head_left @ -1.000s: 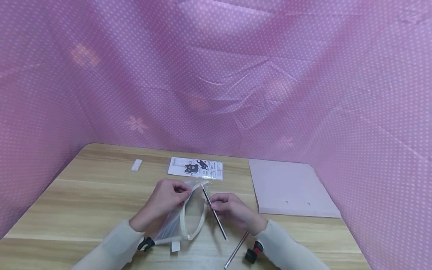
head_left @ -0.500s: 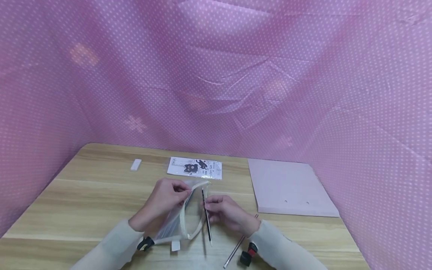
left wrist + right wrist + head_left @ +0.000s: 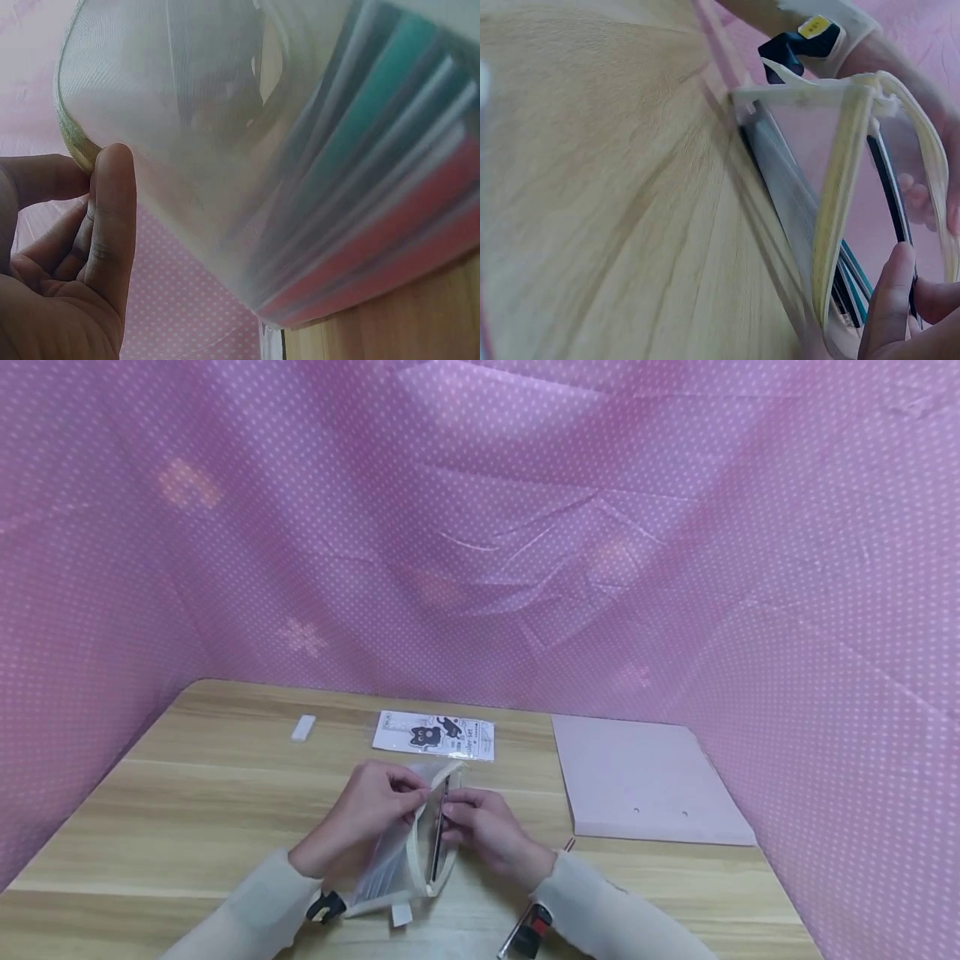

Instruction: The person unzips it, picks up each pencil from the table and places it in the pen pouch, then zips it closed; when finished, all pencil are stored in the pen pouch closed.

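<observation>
A translucent zip pouch [image 3: 386,860] with a cream zipper edge stands tilted between the two hands, its mouth spread towards the right. My left hand [image 3: 366,806] pinches one side of the zipper edge between thumb and finger. In my right hand [image 3: 491,831] a slim dark pencil [image 3: 438,839] is pinched near its middle, lying lengthwise within the pouch's mouth. Through the pouch wall, the left wrist view shows several long sticks in green [image 3: 394,64], dark and red colours. A second pencil [image 3: 512,937] lies on the table, partly hidden by the right wrist.
A flat packet with black cat drawings and "ruler set" print [image 3: 433,735] lies behind the pouch. A small white block [image 3: 303,727] is at the back left of the wooden table [image 3: 187,810]. A pale pink folder [image 3: 645,777] covers the right rear. Pink dotted cloth [image 3: 480,527] surrounds the table.
My right hand has moved left with the pencil, which swung nearly parallel to the zipper and entered the pouch's mouth. The mouth has narrowed. My left hand keeps its pinch, shifting only slightly.
</observation>
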`<action>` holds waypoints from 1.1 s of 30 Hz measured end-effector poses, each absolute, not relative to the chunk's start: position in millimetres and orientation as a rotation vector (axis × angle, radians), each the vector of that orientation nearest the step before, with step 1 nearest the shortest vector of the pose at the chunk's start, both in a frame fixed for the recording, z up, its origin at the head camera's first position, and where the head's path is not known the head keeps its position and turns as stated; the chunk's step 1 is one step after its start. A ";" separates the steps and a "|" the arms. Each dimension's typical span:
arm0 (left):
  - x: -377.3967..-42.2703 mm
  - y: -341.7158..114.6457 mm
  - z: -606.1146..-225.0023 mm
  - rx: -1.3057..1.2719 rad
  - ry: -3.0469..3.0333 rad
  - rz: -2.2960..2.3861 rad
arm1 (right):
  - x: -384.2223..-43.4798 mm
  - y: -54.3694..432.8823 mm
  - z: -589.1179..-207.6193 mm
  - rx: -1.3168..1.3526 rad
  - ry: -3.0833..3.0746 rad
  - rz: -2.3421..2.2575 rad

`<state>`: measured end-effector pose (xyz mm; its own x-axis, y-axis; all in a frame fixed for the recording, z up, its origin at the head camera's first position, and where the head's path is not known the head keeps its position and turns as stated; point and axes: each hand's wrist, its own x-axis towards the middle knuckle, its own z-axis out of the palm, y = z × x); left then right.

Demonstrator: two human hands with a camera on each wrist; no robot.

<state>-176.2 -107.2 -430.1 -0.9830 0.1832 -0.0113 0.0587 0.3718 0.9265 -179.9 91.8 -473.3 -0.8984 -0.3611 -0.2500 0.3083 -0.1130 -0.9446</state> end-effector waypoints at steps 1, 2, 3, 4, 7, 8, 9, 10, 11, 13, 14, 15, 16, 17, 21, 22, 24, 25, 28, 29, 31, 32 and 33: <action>-176.1 -107.0 -429.9 0.223 2.502 1.685 | -179.8 89.8 -473.5 -0.052 1.742 -2.060; -176.2 -106.8 -429.9 0.221 2.497 1.683 | -179.8 87.9 -473.7 -0.045 1.753 -2.060; -176.2 -106.8 -429.8 0.224 2.496 1.682 | -179.8 86.2 -473.9 -0.038 1.768 -2.055; -176.3 -106.8 -429.8 0.227 2.496 1.681 | -179.6 84.6 -474.0 -0.034 1.780 -2.051; -176.0 -107.0 -429.0 0.236 2.505 1.684 | -178.4 81.4 -474.6 -0.011 1.815 -2.023; -175.9 -107.1 -428.9 0.234 2.508 1.684 | -178.1 80.9 -474.8 -0.006 1.826 -2.009; -175.8 -107.2 -428.7 0.232 2.511 1.686 | -177.5 80.7 -475.0 -0.002 1.836 -1.997; -175.8 -107.3 -428.5 0.229 2.511 1.688 | -176.8 80.9 -475.1 0.003 1.839 -1.991; -175.8 -107.3 -428.3 0.226 2.513 1.688 | -176.4 81.3 -475.3 0.014 1.842 -1.987; -175.9 -107.3 -427.7 0.214 2.510 1.694 | -176.1 83.1 -475.8 0.035 1.833 -1.991; -176.0 -107.3 -427.4 0.213 2.508 1.695 | -176.1 84.4 -475.9 0.041 1.820 -2.001; -176.2 -107.3 -427.2 0.209 2.506 1.697 | -176.1 85.9 -476.0 0.045 1.807 -2.011; -176.3 -107.4 -426.9 0.207 2.506 1.698 | -176.4 87.3 -476.0 0.052 1.790 -2.024; -176.4 -107.5 -426.6 0.203 2.505 1.699 | -176.8 88.8 -476.0 0.052 1.777 -2.035; -176.4 -108.3 -426.1 0.203 2.502 1.698 | -177.9 93.2 -475.7 0.040 1.732 -2.066; -176.3 -108.5 -426.4 0.207 2.504 1.695 | -177.9 93.8 -475.3 0.038 1.723 -2.072; -176.2 -108.9 -427.0 0.208 2.509 1.689 | -178.1 94.4 -474.6 0.028 1.713 -2.080; -176.3 -109.2 -427.6 0.208 2.514 1.686 | -178.0 94.6 -474.3 0.025 1.708 -2.083; -177.3 -109.5 -429.7 0.209 2.523 1.682 | -177.7 95.9 -472.9 0.016 1.695 -2.097; -177.7 -109.5 -430.0 0.207 2.526 1.682 | -177.6 96.7 -472.8 0.012 1.690 -2.101; -178.0 -109.6 -430.0 0.217 2.525 1.684 | -177.8 99.8 -472.5 0.002 1.671 -2.112; -178.1 -109.6 -430.0 0.217 2.524 1.683 | -178.3 102.2 -472.5 -0.011 1.674 -2.109; -178.0 -109.4 -429.8 0.218 2.524 1.680 | -178.8 105.2 -472.2 -0.025 1.676 -2.103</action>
